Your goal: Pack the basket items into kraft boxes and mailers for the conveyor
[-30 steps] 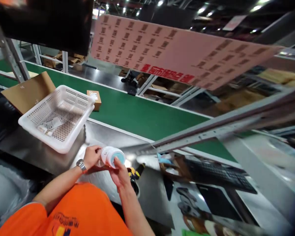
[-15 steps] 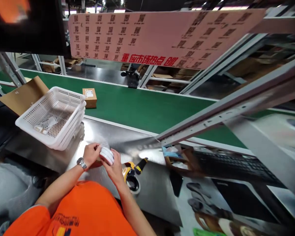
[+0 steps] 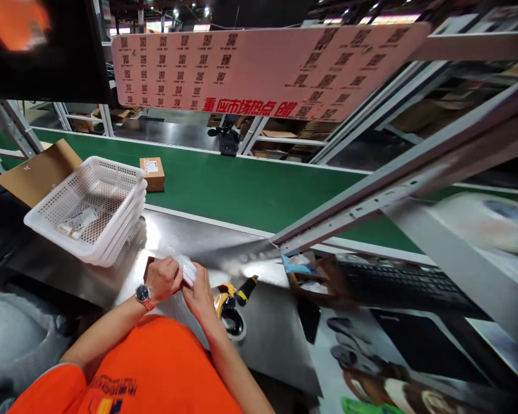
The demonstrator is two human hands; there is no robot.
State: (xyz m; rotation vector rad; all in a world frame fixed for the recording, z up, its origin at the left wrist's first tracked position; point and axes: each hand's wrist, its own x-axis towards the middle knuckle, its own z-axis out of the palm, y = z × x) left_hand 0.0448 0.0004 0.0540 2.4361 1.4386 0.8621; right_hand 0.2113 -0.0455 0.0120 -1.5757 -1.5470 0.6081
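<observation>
Between my two hands is a bundle of white rounded pieces in clear plastic wrap, held just above the steel bench. My left hand, with a watch at the wrist, is closed with its fingers pinching the wrap on the left side. My right hand grips the bundle's right side, thumb and fingers curled round it. Part of a small brown cardboard box shows behind my left hand; the rest is hidden. To the right of my right hand lies a yellow and black tape dispenser.
Stacked white plastic baskets stand at left, with small packets inside the top one. A brown carton sits on the green conveyor belt beyond the bench. A slanted metal frame, a keyboard and a small open box are at right.
My left hand has turned over the bundle, its fingers now closed on the wrap. More of the brown box shows behind it. The whole view has shifted slightly.
</observation>
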